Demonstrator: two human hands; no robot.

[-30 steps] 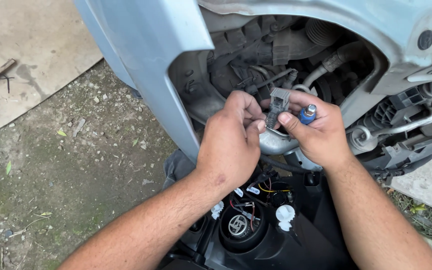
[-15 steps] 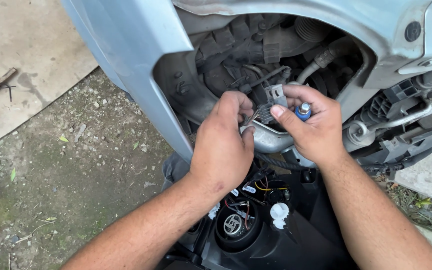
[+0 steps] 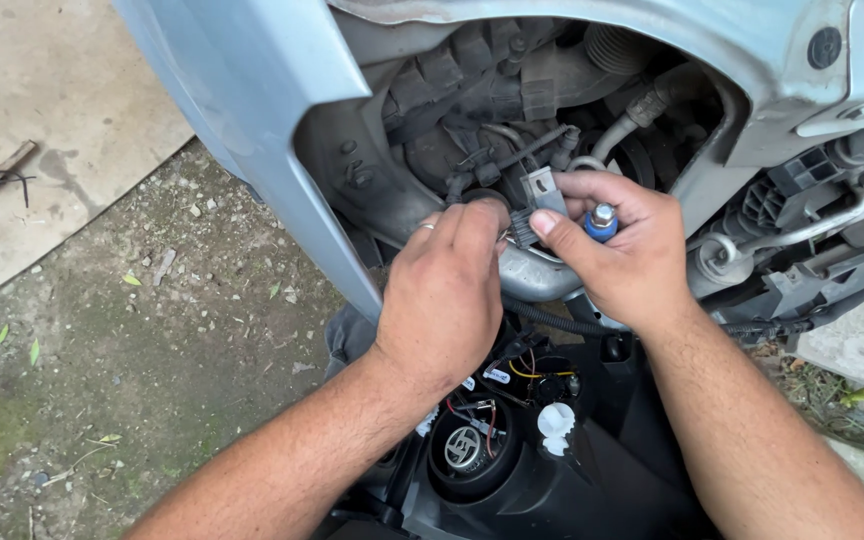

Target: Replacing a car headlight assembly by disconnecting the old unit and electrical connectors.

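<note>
So the small bulb (image 3: 601,222) with the blue base and silver tip sits just right of frame center, tucked in the right hand (image 3: 620,250), held between the curled fingers and the palm. That same hand's thumb and forefinger are pinched shut on a grey plug connector (image 3: 534,208) right beside the bulb. The left hand (image 3: 444,290) comes in from the lower left, fingers closed down around the other end of that connector, a ring on one finger; can't make out exactly what the fingertips grip since the hand covers it.

Both hands are up in the open headlight cavity (image 3: 512,110) of a light blue car, upper middle of the frame, with black hoses, wiring and a corrugated pipe behind them. The blue fender panel (image 3: 252,110) slants down across the upper left.

Directly below the hands, bottom center, lies the pulled-out headlight housing (image 3: 512,470), black, back side up, with a round cap, red and yellow wires and a white plastic knob (image 3: 555,422). Left side is gravelly dirt ground (image 3: 152,360), and a concrete slab (image 3: 42,150) in the upper left corner.
</note>
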